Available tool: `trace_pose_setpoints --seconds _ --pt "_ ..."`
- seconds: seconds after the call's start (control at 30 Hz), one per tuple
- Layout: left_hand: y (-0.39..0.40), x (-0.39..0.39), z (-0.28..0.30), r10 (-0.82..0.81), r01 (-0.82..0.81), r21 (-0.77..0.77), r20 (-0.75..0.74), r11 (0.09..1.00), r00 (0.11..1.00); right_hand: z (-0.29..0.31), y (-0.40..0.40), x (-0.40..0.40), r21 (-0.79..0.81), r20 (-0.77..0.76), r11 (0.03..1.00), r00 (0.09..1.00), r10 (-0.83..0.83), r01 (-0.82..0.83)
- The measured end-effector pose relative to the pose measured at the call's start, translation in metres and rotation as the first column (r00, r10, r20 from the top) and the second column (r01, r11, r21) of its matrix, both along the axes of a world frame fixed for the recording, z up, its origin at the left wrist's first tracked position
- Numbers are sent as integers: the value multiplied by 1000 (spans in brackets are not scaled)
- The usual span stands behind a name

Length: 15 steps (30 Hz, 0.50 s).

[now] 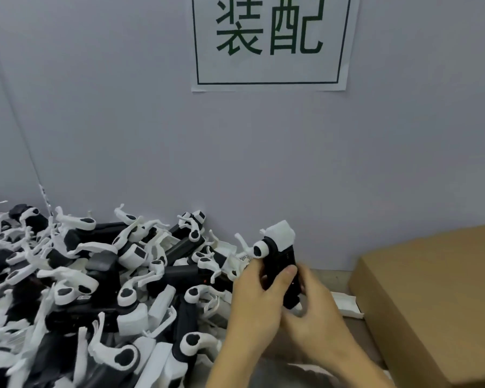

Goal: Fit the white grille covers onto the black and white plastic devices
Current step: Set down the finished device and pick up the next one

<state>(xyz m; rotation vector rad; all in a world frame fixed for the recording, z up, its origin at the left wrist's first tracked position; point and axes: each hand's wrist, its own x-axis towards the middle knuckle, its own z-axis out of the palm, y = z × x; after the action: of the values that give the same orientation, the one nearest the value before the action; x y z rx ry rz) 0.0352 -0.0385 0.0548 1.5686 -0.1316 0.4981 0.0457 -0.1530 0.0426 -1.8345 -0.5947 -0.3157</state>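
I hold one black and white plastic device [281, 253] upright in front of the grey wall, its white head on top and its black handle below. My left hand [259, 299] grips the handle from the left, thumb across the black body. My right hand [317, 309] wraps the handle from the right and below. A large heap of the same devices [101, 289] covers the table to the left. A white grille cover [346, 303] lies on the table just right of my hands.
A brown cardboard box [437, 298] sits at the right, close to my right hand. The grey wall [151, 135] stands right behind the heap, with a paper sign [269, 43] in green characters stuck to it.
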Motion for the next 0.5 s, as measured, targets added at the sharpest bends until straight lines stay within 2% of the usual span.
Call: trace_pose_setpoints --seconds 0.1,0.17,0.23,0.33,0.43,0.5 --pt "2 -2 -2 -31 28 117 25 993 999 10 -21 3 68 -23 996 998 66 -65" --pt "-5 -3 -4 -16 -1 318 52 948 999 17 -25 3 113 -80 990 993 91 -82" --pt "-19 -4 -8 -18 -23 450 86 893 996 20 -23 4 205 -135 978 991 3 25" --pt "-38 -4 -12 39 -110 492 151 864 988 21 -27 8 324 -116 931 984 -137 168" --pt "-46 -3 -16 58 -135 510 164 849 985 23 -33 9 439 -117 888 988 -96 138" --pt "-47 -2 -13 125 -217 475 219 853 968 24 -32 8 466 -134 878 990 -49 107"
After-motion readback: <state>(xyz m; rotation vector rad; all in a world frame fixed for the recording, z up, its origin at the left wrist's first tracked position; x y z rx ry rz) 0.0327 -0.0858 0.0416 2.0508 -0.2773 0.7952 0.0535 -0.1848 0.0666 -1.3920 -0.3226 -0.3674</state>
